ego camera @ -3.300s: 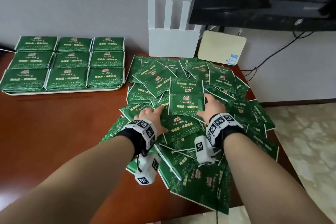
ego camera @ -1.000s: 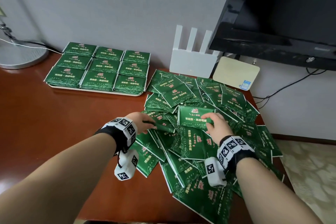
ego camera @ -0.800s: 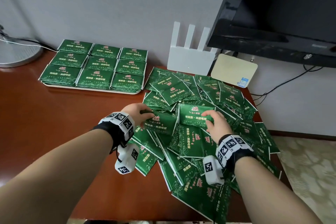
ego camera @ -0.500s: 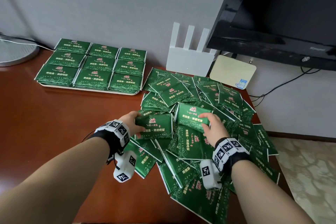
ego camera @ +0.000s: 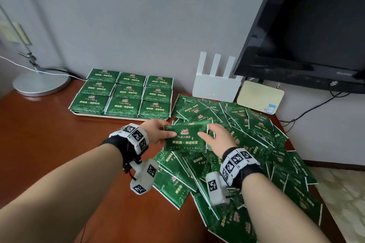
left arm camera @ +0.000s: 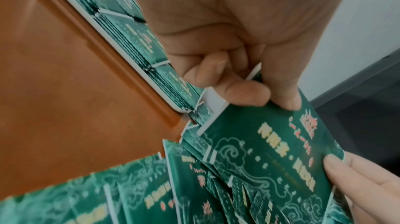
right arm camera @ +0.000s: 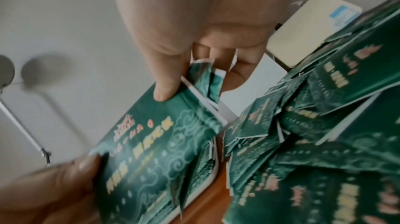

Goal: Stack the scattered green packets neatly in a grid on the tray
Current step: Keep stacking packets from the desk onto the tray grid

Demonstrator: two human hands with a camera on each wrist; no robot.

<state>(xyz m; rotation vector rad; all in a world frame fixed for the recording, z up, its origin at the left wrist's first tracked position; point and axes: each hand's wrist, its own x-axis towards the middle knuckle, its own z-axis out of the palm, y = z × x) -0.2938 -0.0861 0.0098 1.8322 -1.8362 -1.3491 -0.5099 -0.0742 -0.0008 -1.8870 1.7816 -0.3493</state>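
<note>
Grey wall [ego camera: 138, 16] is standing behind a shiny brown table [ego camera: 45, 144]. At the far left of the table a white tray [ego camera: 118, 117] is sitting, and green packets are lying on it in a tidy grid [ego camera: 124, 92], three across and three deep. A round silver lamp base [ego camera: 39, 84] is sitting just left of the tray. A white router [ego camera: 216, 85] with three flat antennas is leaning by the wall, with a cream box [ego camera: 259, 96] beside it and a black TV [ego camera: 308, 25] hanging above.

To the right of the tray, a big messy pile of green packets [ego camera: 246, 144] is spreading over the table, with many lying on top of each other.

Both hands are holding up a small bunch of packets [ego camera: 186, 140] just above the near-left part of the pile. The left hand [ego camera: 157, 131] is pinching the bunch's left edge, with the thumb on top and the fingers curled under. The right hand [ego camera: 219, 140] is pinching the right edge the same way, thumb on the printed face. In the right wrist view, more than one packet edge is showing between the fingers [right arm camera: 236, 75]. The bunch is lying mostly flat, with its gold writing facing up. It is near the tray's front right corner but not touching it.
</note>
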